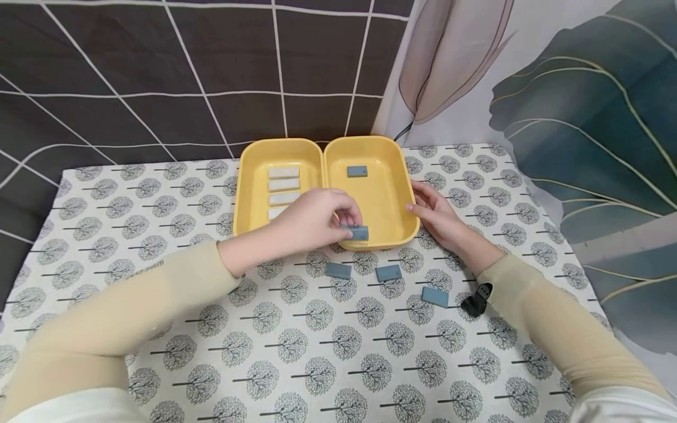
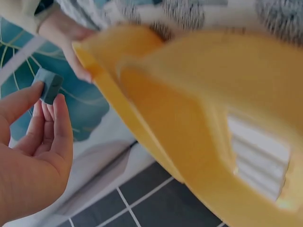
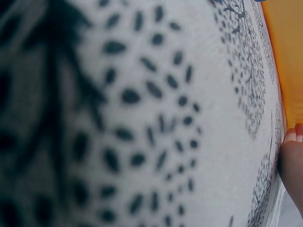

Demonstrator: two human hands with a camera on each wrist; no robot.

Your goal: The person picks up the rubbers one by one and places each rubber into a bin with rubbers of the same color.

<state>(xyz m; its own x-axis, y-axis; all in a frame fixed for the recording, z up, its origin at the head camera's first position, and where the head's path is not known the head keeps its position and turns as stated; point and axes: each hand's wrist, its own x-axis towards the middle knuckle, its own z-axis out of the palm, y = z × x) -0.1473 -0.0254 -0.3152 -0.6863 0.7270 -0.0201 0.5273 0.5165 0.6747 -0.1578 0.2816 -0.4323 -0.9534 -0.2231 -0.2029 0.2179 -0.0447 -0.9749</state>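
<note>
My left hand (image 1: 322,214) pinches a blue-grey rectangular block (image 1: 358,233) between thumb and fingertips, above the near edge of the right half of a yellow two-part box (image 1: 370,242). The same block (image 2: 49,85) shows end-on in the left wrist view. On the right, my right hand (image 1: 441,217) grips the box's side wall, thumb at the rim and fingers outside. Another blue-grey block (image 1: 357,171) lies toward the back of that half. Several white blocks (image 1: 284,184) lie in a column in the left half, partly covered by my left hand.
Three more blue-grey blocks lie in front of the box: one at left (image 1: 338,270), a middle block (image 1: 388,272) and a right block (image 1: 435,296). A small black object (image 1: 476,300) is by the right wrist. The tree-print cloth (image 1: 254,376) meets a dark gridded backdrop (image 1: 227,59).
</note>
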